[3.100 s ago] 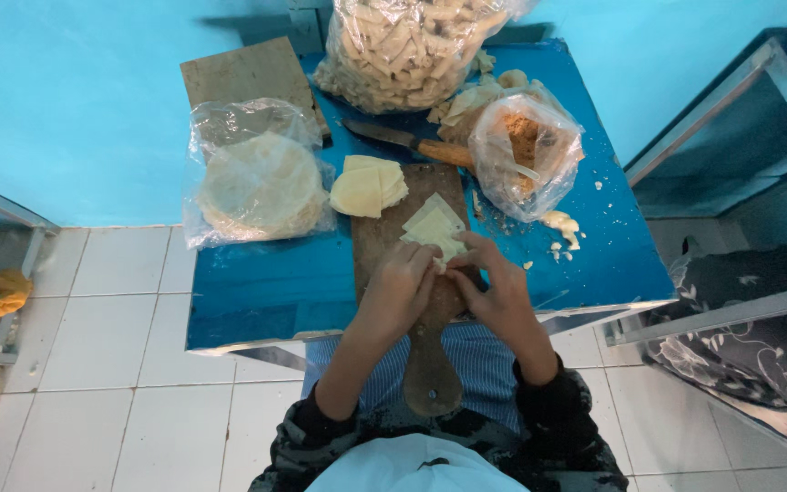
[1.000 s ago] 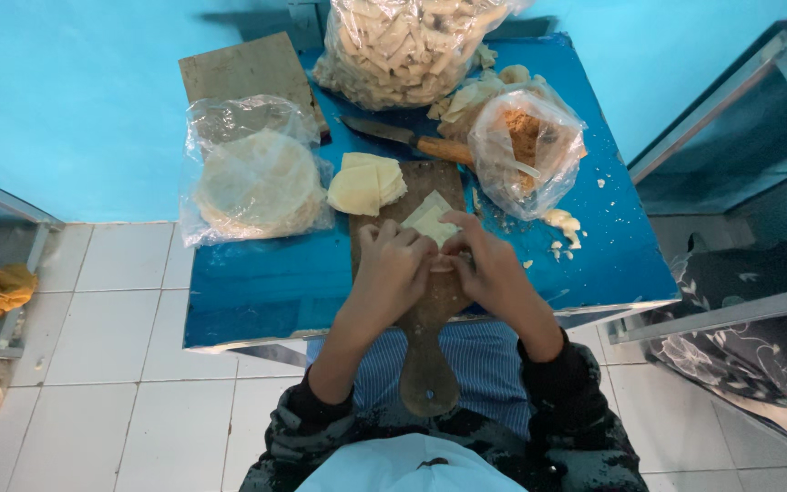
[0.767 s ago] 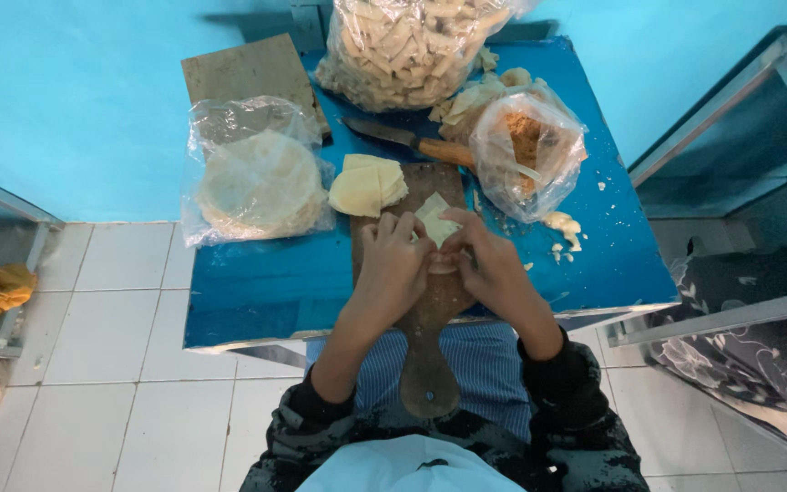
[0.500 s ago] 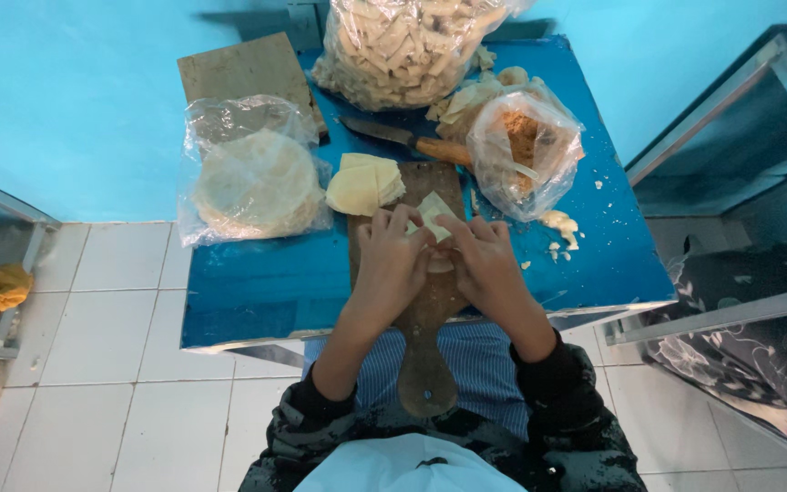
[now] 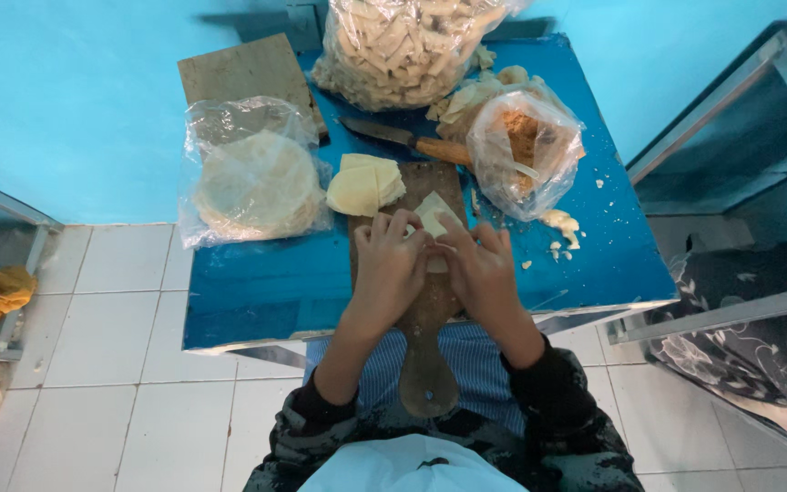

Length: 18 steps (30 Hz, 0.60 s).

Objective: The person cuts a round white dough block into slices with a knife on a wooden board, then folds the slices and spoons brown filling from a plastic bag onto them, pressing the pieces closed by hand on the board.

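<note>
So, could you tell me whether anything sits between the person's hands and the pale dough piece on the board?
Nothing visible does. The left hand and right hand both already have their fingers on the pale dough piece, which lies on the wooden paddle board. The stack of cut dough sheets sits off to the left, clear of them.

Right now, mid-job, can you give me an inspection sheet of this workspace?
Surface: small blue table, crumbs at its right.
Job's things: pale folded dough sheet on the brown wooden paddle board; stack of pale cut sheets.
Clutter: clear bag of round flat wrappers, bag of brown filling, big bag of pale rolled pieces, wooden-handled knife.
Grips: left hand and right hand pinch the sheet.
Cables: nothing seen.
Surroundings: turquoise wall, white tiled floor.
</note>
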Available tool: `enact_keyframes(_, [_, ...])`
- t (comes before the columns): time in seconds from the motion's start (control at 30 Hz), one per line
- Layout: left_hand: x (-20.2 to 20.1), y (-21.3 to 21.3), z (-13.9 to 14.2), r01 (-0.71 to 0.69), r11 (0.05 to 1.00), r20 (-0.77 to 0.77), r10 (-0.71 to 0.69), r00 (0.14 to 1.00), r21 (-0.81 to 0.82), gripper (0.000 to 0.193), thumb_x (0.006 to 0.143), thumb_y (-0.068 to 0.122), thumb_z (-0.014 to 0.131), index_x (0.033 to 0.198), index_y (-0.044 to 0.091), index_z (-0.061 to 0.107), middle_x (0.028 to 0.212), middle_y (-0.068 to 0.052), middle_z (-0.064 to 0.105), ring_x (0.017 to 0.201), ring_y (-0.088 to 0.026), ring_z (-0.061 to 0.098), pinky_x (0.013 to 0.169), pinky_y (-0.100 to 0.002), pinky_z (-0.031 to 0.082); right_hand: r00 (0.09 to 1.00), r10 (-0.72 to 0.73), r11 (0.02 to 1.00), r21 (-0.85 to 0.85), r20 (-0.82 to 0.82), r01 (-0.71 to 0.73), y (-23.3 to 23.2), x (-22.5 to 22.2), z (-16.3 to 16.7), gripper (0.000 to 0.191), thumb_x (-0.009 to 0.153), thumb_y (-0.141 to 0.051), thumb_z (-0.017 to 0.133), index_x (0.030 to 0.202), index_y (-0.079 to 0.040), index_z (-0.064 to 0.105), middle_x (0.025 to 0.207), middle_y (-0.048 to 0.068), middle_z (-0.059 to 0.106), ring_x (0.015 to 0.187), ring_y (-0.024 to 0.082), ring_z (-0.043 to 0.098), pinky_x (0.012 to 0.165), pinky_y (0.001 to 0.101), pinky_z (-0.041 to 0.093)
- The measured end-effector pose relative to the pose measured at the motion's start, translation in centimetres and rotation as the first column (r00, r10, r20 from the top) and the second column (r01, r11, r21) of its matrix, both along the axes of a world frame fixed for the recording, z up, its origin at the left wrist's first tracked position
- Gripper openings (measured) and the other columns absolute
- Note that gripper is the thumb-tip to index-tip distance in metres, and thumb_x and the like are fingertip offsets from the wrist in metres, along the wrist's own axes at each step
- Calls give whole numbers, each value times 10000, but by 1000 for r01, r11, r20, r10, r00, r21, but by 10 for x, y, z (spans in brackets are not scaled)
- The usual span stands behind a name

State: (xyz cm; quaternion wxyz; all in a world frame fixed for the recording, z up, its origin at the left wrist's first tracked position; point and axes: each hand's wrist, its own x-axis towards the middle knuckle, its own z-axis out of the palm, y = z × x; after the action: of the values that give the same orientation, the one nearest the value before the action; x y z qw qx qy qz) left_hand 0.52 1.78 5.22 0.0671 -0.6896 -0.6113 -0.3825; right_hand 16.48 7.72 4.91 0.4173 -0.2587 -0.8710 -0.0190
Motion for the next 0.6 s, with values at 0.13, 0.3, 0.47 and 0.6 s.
enact_keyframes(0.13, [1,1,0,-28,1000,10,28,1000,-11,103,832,99,732,935,107,723,1126,-56,594,1113,-294,550,904,-480,374,999,-33,999,-31,30,34,-10,2,1,558,855,-51,761,1387,-45,593,1011,22,722,912,227,604,789,411,396])
enact_keyframes(0.3, [1,-1,1,-53,998,92,50,994,22,317,871,93,712,1187,94,700,1201,-99,591,1118,-284,565,914,-472,377,994,-45,999,9,103,44,0,-1,8,614,825,-38,749,1417,-16,588,933,33,707,954,247,622,811,430,397])
enact_keyframes(0.47, [1,-7,6,-59,993,183,40,982,100,366,889,132,736,1248,108,672,1217,-99,590,1191,-303,562,938,-450,382,984,-27,991,-133,-173,4,13,-4,6,625,861,-39,805,1407,-64,500,1046,38,764,974,217,666,823,356,493])
enact_keyframes(0.6, [0,-13,13,-7,993,262,-25,965,119,437,885,192,785,1287,99,643,1218,-102,592,1192,-309,568,959,-445,396,886,-57,760,-595,-460,-260,20,7,3,776,852,2,835,1499,-42,409,1028,87,784,863,158,653,709,289,495])
